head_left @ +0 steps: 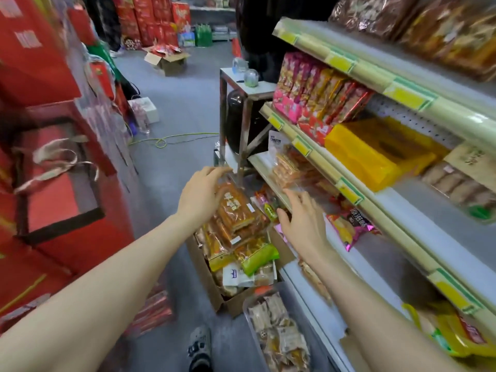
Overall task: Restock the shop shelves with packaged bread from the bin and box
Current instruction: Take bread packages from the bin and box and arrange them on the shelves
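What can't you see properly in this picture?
Head view:
- Left hand: blur hides whether it grips the bread pack.
- Cardboard box: the packs piled inside hide its bottom.
- Clear bin: cut off by the bottom edge.
- Yellow shelf labels: too blurred to read.

The left hand [200, 196] hides one end of the top bread pack [236, 208]; motion blurs the shelves [349, 167].

Single head view, forward and down; close above hands [252, 210]
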A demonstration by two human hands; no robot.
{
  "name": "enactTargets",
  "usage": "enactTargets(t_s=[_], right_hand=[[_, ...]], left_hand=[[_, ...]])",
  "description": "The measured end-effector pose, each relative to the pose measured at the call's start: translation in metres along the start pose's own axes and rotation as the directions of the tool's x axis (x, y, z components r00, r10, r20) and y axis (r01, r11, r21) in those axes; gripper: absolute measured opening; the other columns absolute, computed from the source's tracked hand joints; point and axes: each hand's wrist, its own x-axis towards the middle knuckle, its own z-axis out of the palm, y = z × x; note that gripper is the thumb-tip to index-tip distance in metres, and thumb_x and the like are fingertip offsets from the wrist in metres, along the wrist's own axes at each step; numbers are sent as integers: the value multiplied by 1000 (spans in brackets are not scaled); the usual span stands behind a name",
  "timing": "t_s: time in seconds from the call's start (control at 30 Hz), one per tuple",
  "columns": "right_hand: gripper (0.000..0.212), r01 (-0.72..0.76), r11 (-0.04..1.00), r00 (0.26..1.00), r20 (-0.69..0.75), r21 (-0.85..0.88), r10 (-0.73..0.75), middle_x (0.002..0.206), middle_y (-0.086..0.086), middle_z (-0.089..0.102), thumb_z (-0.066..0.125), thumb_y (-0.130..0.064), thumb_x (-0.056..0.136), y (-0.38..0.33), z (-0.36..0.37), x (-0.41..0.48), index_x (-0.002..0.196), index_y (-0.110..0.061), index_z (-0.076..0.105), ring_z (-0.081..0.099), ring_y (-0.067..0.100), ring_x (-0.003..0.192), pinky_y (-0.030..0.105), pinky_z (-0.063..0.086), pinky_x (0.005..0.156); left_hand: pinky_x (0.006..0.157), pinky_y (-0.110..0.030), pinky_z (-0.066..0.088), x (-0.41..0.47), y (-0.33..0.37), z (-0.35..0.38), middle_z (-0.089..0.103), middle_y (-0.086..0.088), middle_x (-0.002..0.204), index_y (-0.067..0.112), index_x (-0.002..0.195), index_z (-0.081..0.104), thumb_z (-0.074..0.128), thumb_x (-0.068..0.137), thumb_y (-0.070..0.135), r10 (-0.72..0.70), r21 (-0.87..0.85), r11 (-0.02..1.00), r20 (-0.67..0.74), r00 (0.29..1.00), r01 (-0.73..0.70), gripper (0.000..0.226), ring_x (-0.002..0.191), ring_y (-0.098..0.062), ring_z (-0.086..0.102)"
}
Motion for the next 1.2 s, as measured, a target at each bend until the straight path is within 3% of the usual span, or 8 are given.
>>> enactTargets(t_s=[0.27,0.53,0.67,0.77,1.0,1.1,1.2], right_hand=[[49,-153,988,983,108,3,152,130,11,56,60,-25,94,2,55,68,141,-20,48,53,30,119,40,46,90],[43,-243,970,932,274,-19,239,126,11,59,55,-30,97,32,104,126,139,-24,49,59,33,107,33,39,72],[46,-312,950,892,351,28,283,133,14,56,53,-31,97,43,130,149,142,-22,47,54,34,118,39,45,87],[47,-374,927,857,397,36,330,131,12,58,54,-32,98,49,157,165,142,-20,46,55,33,116,38,44,86],[49,-568,823,715,495,-2,495,130,10,60,43,-41,100,61,233,199,143,-16,43,56,32,117,43,48,94],[50,-693,721,624,513,15,589,122,7,63,46,-38,99,64,274,208,144,-16,42,57,32,114,38,44,90],[55,-797,604,516,537,15,667,127,10,61,43,-36,102,64,303,212,149,-11,33,54,31,119,35,41,90]], left_hand=[[91,-35,45,82,-68,43,58,-3,126,25,134,54,57,97,27,-149,-95,983,115,982,160,37,115,-21,55],[94,-35,45,131,-102,92,57,-3,129,25,135,52,57,97,29,-295,-75,946,198,935,314,39,113,-19,56],[96,-37,45,154,-118,110,56,-5,130,24,137,51,56,97,28,-325,-53,937,227,918,344,40,113,-20,56],[96,-38,45,173,-133,126,55,-6,132,23,138,51,55,98,28,-341,-28,933,259,904,360,40,109,-20,58],[100,-43,43,223,-198,191,52,-6,135,25,140,47,52,99,34,-351,44,929,418,838,367,42,120,-28,52],[103,-42,40,241,-233,223,52,-8,137,22,141,48,54,97,36,-339,48,930,496,799,364,46,124,-29,51],[104,-40,38,252,-259,246,50,-10,141,21,143,46,55,97,32,-320,70,938,548,773,339,48,127,-30,49]])
